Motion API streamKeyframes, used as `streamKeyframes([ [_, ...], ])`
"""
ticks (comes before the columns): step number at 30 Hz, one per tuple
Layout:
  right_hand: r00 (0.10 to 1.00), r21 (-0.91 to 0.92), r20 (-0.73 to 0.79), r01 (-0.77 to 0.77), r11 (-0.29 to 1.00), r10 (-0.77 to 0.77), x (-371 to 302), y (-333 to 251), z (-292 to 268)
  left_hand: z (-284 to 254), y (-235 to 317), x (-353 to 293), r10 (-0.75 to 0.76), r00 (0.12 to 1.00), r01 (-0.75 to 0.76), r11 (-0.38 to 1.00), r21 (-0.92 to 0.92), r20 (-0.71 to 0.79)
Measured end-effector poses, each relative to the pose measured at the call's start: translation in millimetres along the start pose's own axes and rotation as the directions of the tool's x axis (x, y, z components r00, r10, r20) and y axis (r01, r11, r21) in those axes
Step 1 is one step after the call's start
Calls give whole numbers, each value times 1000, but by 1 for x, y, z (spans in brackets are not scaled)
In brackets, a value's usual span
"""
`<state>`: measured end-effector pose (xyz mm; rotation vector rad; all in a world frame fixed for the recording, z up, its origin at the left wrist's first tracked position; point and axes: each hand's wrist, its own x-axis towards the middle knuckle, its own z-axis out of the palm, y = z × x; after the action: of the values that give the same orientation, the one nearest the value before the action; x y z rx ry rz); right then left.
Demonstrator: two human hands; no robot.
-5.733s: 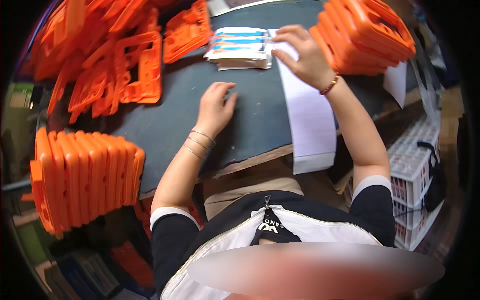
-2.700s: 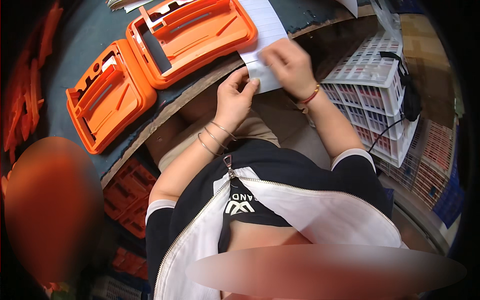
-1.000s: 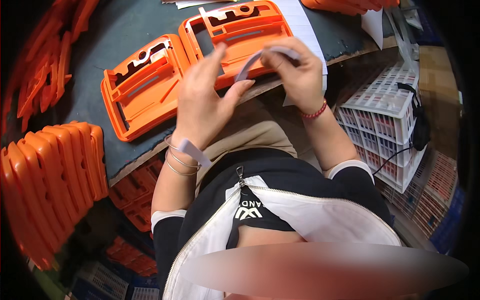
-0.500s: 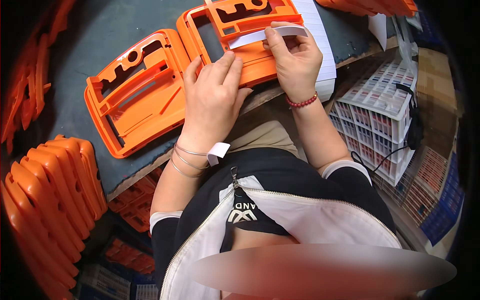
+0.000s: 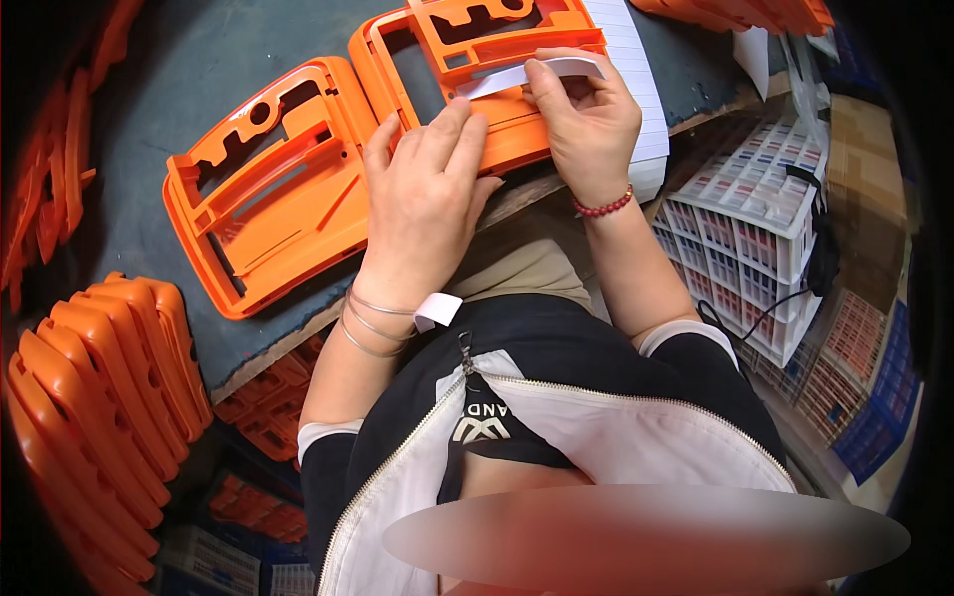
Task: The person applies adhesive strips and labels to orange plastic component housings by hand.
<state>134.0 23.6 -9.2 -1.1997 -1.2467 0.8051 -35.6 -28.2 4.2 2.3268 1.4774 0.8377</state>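
Observation:
An orange plastic case lies opened flat on the table, its left half (image 5: 288, 214) and right half (image 5: 507, 134) side by side. My right hand (image 5: 588, 124) is closed, pinching the right end of a narrow white strip (image 5: 502, 79) between thumb and fingers. That strip bows upward near the right hand, and its left end lies low in the right half. My left hand (image 5: 422, 189) rests with fingers stretched over the case's middle edge, a fingertip at the strip's left end. Its thumb points toward the near edge. A small white tab (image 5: 437, 312) hangs at my left wrist.
White sheets marked in strips (image 5: 641, 104) lie partly under the case on the dark table (image 5: 248, 35). Stacked orange parts (image 5: 109, 397) stand at the left; more orange parts (image 5: 735, 10) lie far right. Filled white crates (image 5: 745, 228) stand beside the table.
The strip's right end and my right fingers have dipped slightly toward the case. My left hand has barely shifted. The left half of the case has moved a little leftward in view.

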Motion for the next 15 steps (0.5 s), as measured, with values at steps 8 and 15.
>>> streamKeyframes([
  [8, 890, -589, 289, 455, 668, -352, 15, -18, -30, -8, 4, 6, 9, 996, -16, 998, 68, 92],
  [15, 999, -429, 17, 41, 902, -37, 24, -14, -50, -10, 7, 10, 4, 993, -16, 995, 103, 119],
])
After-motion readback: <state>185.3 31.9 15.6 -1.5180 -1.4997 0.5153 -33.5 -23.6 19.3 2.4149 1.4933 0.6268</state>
